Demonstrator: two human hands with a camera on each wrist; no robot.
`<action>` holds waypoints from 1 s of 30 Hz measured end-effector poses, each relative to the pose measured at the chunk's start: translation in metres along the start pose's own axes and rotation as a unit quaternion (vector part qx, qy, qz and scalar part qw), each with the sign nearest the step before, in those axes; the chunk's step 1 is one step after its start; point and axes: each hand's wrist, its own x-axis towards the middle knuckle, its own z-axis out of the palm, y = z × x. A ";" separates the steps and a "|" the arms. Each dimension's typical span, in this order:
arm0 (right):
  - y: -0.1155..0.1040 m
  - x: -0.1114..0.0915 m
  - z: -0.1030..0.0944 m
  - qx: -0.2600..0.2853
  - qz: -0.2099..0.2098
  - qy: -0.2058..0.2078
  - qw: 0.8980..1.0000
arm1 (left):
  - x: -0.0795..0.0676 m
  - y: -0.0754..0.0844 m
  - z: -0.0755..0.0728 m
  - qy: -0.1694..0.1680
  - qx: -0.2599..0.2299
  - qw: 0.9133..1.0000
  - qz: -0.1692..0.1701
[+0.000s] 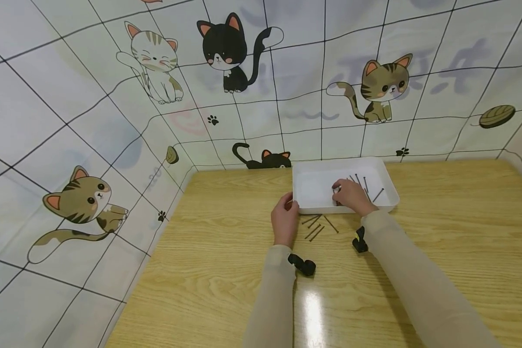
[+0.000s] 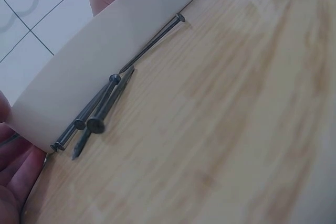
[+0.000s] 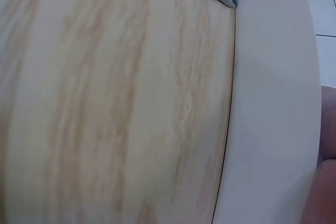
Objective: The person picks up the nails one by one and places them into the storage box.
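Observation:
A shallow white tray (image 1: 315, 186) stands on the table with several dark nails (image 1: 378, 195) in its right half. At the tray's front left corner, my left hand (image 1: 284, 220) grips the wall, with the thumb near the rim and the fingers along the side. My right hand (image 1: 352, 195) reaches over the front wall into the tray, its fingertips pinching a nail (image 1: 337, 203) that is mostly hidden by the fingers. Several more nails (image 1: 315, 232) lie loose on the table before the tray; in the left wrist view these nails (image 2: 105, 103) lie close along its wall.
The wood-grain table (image 1: 217, 270) meets a wall covering (image 1: 304, 116) with cat drawings at the back and left. The tray stands near the back edge. A small black wrist camera (image 1: 303, 265) sits on the left sleeve, another camera (image 1: 360, 240) on the right.

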 end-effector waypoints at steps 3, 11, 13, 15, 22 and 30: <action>0.000 -0.002 -0.001 0.009 -0.002 0.012 1.000 | 0.000 0.000 0.001 0.000 -0.002 1.000 0.000; 0.002 -0.004 -0.001 0.054 -0.047 0.053 0.996 | 0.002 0.001 0.002 0.009 0.005 1.000 0.008; 0.001 -0.005 -0.001 0.054 -0.058 0.051 0.996 | 0.002 0.001 0.002 0.009 0.001 1.000 0.009; 0.000 -0.007 -0.002 0.056 -0.065 0.050 0.995 | 0.001 0.000 0.002 0.007 0.000 1.000 0.010; -0.011 -0.023 -0.008 0.108 -0.087 0.043 0.989 | -0.001 0.003 0.001 0.004 0.007 1.000 0.007; -0.011 -0.043 -0.007 0.205 -0.072 -0.039 0.975 | -0.001 0.002 0.002 0.007 0.019 1.000 0.006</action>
